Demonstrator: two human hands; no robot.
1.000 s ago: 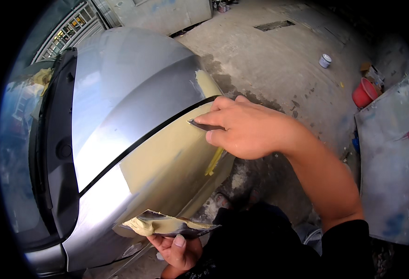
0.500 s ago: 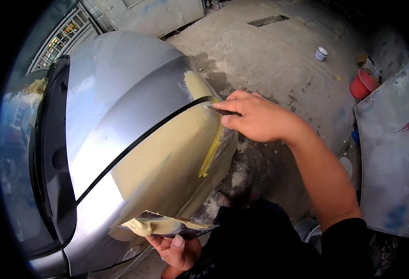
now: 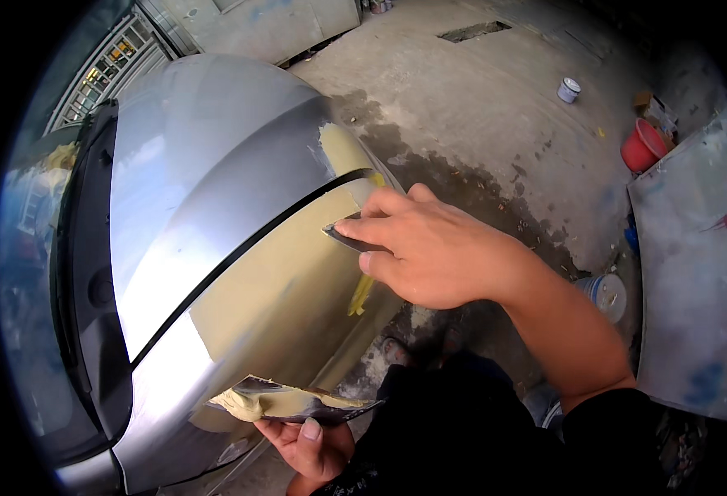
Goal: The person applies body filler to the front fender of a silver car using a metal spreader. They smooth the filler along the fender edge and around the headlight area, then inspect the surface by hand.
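My right hand (image 3: 421, 252) grips a thin metal spreader (image 3: 343, 236), its blade on the cream filler (image 3: 239, 306) coating the silver car's fender, just below the dark seam beside the hood (image 3: 198, 149). A narrow yellow strip (image 3: 359, 293) shows beneath this hand. Low in the view, my left hand (image 3: 306, 446) grips a dark flat plate (image 3: 322, 405), loaded with a thick lump of cream filler (image 3: 243, 401) at its left end. A second cream patch (image 3: 343, 149) lies on the hood's corner. My right palm is hidden.
The windshield (image 3: 28, 289) fills the left edge. On the stained concrete floor (image 3: 463, 99) are a small can (image 3: 569, 89), a red tub (image 3: 643, 145) and a larger bucket (image 3: 603, 298). A pale panel (image 3: 686, 273) stands at right; a metal gate (image 3: 107, 66) is behind the car.
My right hand, with the spreader, moved up toward the fender's front corner, then came back down and left. My left hand and plate stay low, shifting only slightly in view.
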